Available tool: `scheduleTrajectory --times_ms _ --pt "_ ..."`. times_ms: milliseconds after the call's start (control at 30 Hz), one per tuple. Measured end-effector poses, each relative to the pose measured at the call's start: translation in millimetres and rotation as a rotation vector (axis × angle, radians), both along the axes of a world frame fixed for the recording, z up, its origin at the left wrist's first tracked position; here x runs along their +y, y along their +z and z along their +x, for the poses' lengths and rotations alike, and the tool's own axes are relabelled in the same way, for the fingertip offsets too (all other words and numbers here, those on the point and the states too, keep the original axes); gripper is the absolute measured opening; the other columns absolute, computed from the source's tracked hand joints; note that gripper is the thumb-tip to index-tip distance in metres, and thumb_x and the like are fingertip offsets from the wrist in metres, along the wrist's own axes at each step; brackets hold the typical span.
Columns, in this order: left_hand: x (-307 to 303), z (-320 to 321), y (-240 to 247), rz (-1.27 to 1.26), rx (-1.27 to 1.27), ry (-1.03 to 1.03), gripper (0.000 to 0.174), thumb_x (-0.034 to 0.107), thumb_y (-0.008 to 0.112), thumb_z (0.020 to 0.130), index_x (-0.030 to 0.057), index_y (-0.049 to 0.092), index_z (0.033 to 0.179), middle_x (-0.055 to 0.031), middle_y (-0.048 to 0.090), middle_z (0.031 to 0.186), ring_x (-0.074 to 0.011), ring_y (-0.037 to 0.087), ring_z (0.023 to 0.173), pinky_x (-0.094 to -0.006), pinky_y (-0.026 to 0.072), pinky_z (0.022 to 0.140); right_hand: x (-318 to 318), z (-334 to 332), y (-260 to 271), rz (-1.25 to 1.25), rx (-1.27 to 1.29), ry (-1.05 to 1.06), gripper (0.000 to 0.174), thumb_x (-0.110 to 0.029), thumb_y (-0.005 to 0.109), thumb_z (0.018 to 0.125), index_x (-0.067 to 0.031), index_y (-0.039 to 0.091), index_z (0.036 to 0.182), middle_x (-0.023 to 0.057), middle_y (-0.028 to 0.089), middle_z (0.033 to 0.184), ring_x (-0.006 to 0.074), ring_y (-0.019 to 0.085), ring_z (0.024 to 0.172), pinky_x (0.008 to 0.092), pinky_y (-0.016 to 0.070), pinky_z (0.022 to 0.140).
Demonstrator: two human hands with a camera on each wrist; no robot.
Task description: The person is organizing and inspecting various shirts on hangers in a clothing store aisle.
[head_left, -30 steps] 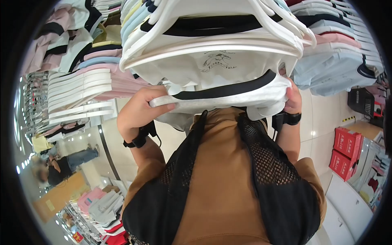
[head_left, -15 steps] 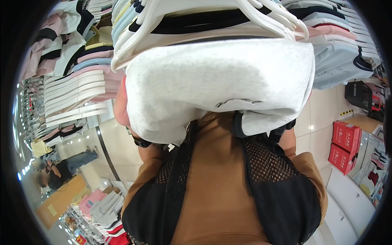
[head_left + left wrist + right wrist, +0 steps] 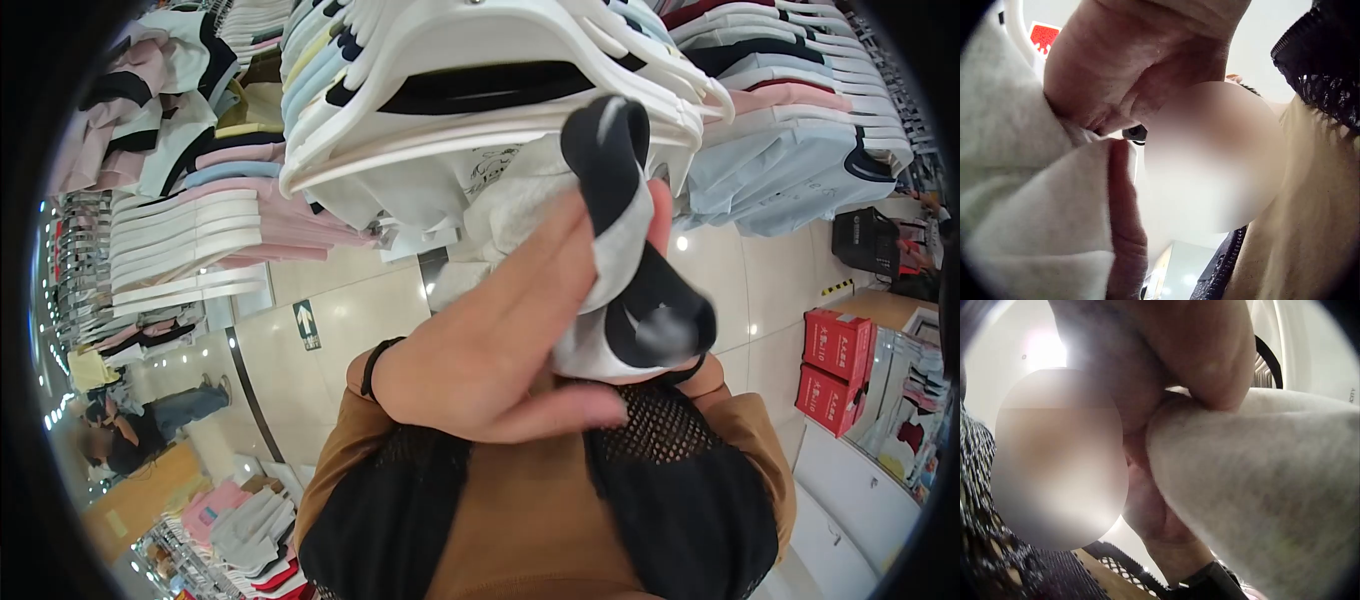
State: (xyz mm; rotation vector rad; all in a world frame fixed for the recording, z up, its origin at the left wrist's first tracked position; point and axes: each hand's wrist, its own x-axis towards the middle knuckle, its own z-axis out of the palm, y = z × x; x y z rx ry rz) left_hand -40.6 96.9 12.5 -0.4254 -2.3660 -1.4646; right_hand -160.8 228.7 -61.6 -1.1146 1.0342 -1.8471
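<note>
A light grey T-shirt [image 3: 618, 268] with a black neckband is bunched and twisted between my two hands in the head view. My left hand [image 3: 480, 335] lies across it, back up, fingers stretched against the cloth and fingertips hidden. Its thumb stands straight, away from the fabric. Mostly behind the shirt, my right hand [image 3: 660, 215] shows a few fingers beside the neckband. The right wrist view has fingers of my right hand [image 3: 1210, 375] bent over a thick fold of the T-shirt [image 3: 1254, 469]. Close to the left wrist camera, the T-shirt [image 3: 1041, 212] hangs beside my palm.
White hangers [image 3: 470, 35] with shirts on a rack stand just ahead. More hung shirts [image 3: 785, 180] fill the right, and pink ones on white hangers [image 3: 185, 240] the left. Red boxes [image 3: 838, 345] and a black basket [image 3: 866, 242] are at the right. A person [image 3: 145, 430] stands far left.
The T-shirt was first held out by both sides, then flipped over toward my body. Now it is gathered to the right, with my left hand moved across it to my right hand.
</note>
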Motion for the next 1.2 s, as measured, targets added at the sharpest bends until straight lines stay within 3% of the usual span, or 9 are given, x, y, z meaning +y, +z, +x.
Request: scheduleTrajectory --times_ms 133,267,367,567,733,933,1000,1067,1200 --pt "3 -1 -1 -0.394 -0.009 -0.019 0.099 0.049 0.083 0.063 -0.0076 0.042 0.133 -0.0294 0.038 0.139 -0.0434 0.04 0.129 -0.0452 0.0312 0.107 -3 1 2 -0.037 0.168 -0.138 0.107 -0.008 0.08 0.074 -0.0081 0.005 0.152 0.012 0.043 0.136 0.0203 0.047 0.118 0.0323 0.0392 0.098" --pt "-22 8 -16 -0.649 0.177 0.036 0.096 0.046 0.088 0.057 0.0032 0.046 0.132 -0.0261 0.039 0.137 -0.0405 0.046 0.122 -0.0498 0.0362 0.1 -3 -6 38 -0.04 0.625 -0.391 0.04 -0.008 0.075 0.077 -0.0019 0.057 0.113 0.0168 0.059 0.105 0.0269 0.059 0.097 0.0343 0.0473 0.084" --pt "-18 -4 -56 -0.191 0.412 0.298 0.104 0.041 0.091 0.053 0.0238 0.039 0.141 -0.0224 0.04 0.138 -0.0438 0.039 0.128 -0.0519 0.0341 0.101 6 -12 45 -0.142 0.551 -0.365 0.038 -0.002 0.082 0.067 -0.0088 0.056 0.094 0.0159 0.057 0.098 0.024 0.057 0.087 0.0325 0.047 0.078" --pt "-20 -7 -89 0.473 -0.347 -0.176 0.106 0.02 0.086 0.065 0.0043 0.021 0.148 -0.0178 0.035 0.145 -0.0278 0.035 0.137 -0.0459 0.0182 0.115 6 -4 69 -0.428 0.123 -0.324 0.046 -0.004 0.083 0.07 -0.0166 0.046 0.093 0.0185 0.053 0.1 0.0242 0.057 0.084 0.0337 0.0492 0.076" --pt "-9 -32 -164 0.009 -0.316 -0.349 0.076 0.022 0.066 0.088 0.0017 0.024 0.147 -0.0112 0.035 0.149 -0.0205 0.034 0.137 -0.043 0.0011 0.119 -5 -29 76 -0.876 -0.103 -0.131 0.039 -0.006 0.077 0.079 -0.0153 0.046 0.1 0.0199 0.048 0.11 0.0213 0.055 0.079 0.0327 0.0509 0.075" --pt "-24 -10 -125 0.498 -0.89 -0.236 0.067 0.018 0.066 0.086 -0.0001 0.035 0.142 -0.0139 0.043 0.142 -0.0215 0.041 0.129 -0.0375 0.0273 0.11 41 -75 97 -0.895 0.121 -0.397 0.034 -0.007 0.067 0.084 -0.0116 0.046 0.11 0.0216 0.054 0.102 0.0238 0.057 0.077 0.0339 0.0511 0.072" --pt "-38 -5 -143 0.645 -0.686 -0.361 0.067 0.013 0.067 0.082 -0.0006 0.037 0.14 -0.0115 0.053 0.128 -0.0205 0.051 0.116 -0.0328 0.0411 0.1 59 -89 104 -0.747 0.372 -0.658 0.032 -0.007 0.063 0.085 -0.0104 0.045 0.112 0.0222 0.057 0.098 0.0247 0.058 0.075 0.0341 0.051 0.071" --pt "-57 -1 -109 0.388 -0.612 -0.342 0.097 0.022 0.085 0.069 -0.0009 0.027 0.144 -0.0134 0.046 0.138 -0.0192 0.046 0.124 -0.0314 0.0384 0.103 81 -95 102 -0.547 0.647 -0.901 0.031 -0.008 0.06 0.087 -0.0091 0.045 0.115 0.0227 0.059 0.094 0.0256 0.059 0.074 0.0343 0.0509 0.07" --pt "-86 42 -35 -0.128 -0.514 -0.047 0.081 0.017 0.084 0.066 0.0084 0.039 0.133 -0.0169 0.061 0.106 -0.0327 0.063 0.091 -0.0362 0.0498 0.081 140 -122 101 -0.042 1.023 -0.622 0.023 -0.011 0.06 0.087 -0.007 0.053 0.109 0.0235 0.063 0.093 0.0233 0.059 0.072 0.0304 0.0467 0.064"
